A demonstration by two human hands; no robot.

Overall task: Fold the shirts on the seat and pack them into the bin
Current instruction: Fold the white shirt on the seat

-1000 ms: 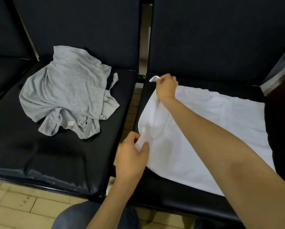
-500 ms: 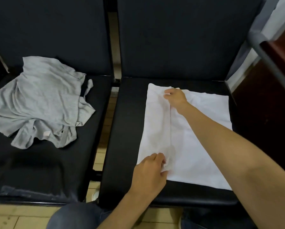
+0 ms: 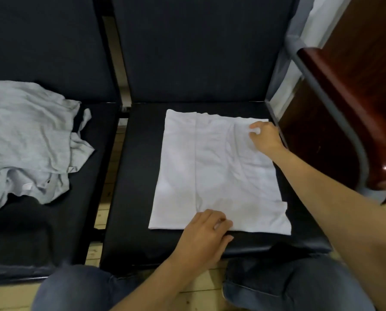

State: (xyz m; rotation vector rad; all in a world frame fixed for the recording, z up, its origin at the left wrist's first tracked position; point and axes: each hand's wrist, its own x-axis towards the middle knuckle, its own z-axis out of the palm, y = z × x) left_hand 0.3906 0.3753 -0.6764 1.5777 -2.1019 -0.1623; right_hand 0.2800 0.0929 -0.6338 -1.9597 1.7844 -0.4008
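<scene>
- Grey shirt [image 3: 30,140]: lies crumpled on the neighbouring seat [image 3: 30,232], well left of your left hand [image 3: 201,236], unfolded as before.
- Left hand: pinches the near hem of the white shirt [image 3: 221,167], having slid right off the finished left fold.
- Right hand [image 3: 266,138]: has moved from that fold and now pinches the far right corner. The second side fold likely comes next.

A flat, partly folded white cotton shirt [image 3: 214,171] lies on a black padded seat [image 3: 138,221], the left hand [image 3: 203,234] pinching its near hem, the right hand [image 3: 264,136] apparently pinching its far right corner, with a crumpled grey shirt [image 3: 28,135] on the neighbouring seat [image 3: 30,232].
</scene>
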